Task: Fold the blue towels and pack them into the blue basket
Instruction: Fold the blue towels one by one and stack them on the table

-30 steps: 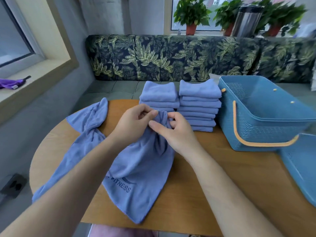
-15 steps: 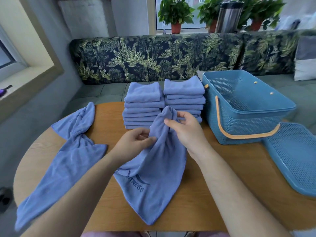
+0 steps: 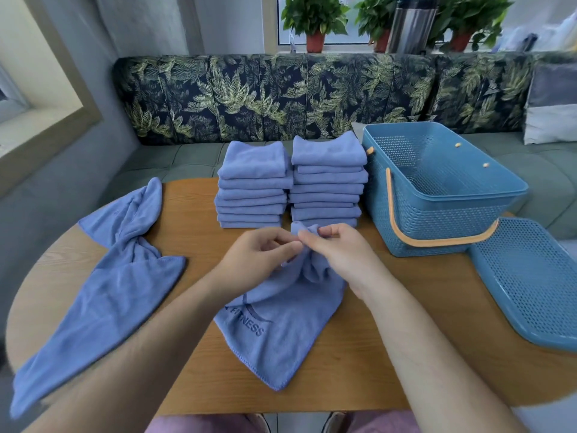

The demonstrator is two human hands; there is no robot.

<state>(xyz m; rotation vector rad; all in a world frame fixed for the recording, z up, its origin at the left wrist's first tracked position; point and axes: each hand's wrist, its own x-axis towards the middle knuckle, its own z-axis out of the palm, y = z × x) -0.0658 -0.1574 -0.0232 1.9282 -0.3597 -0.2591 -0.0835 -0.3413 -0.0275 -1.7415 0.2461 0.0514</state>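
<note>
A blue towel with FITNESS lettering (image 3: 281,332) lies bunched on the wooden table (image 3: 406,323) in front of me. My left hand (image 3: 256,260) and my right hand (image 3: 337,254) meet at its raised top end, both pinching the cloth with curled fingers. A second loose blue towel (image 3: 106,285) sprawls twisted at the left. Two stacks of folded blue towels (image 3: 253,185) (image 3: 327,179) stand side by side at the back of the table. To their right stands the blue basket (image 3: 437,210), with an orange handle and nothing inside.
The basket's blue perforated lid (image 3: 530,282) lies flat at the table's right edge. A leaf-patterned sofa (image 3: 281,98) runs behind the table, with potted plants (image 3: 315,23) and a metal flask (image 3: 412,23) on the sill above.
My hands have come back together at the towel's top end, lower over the table. The left hand moved up from the towel's side to meet the right.
</note>
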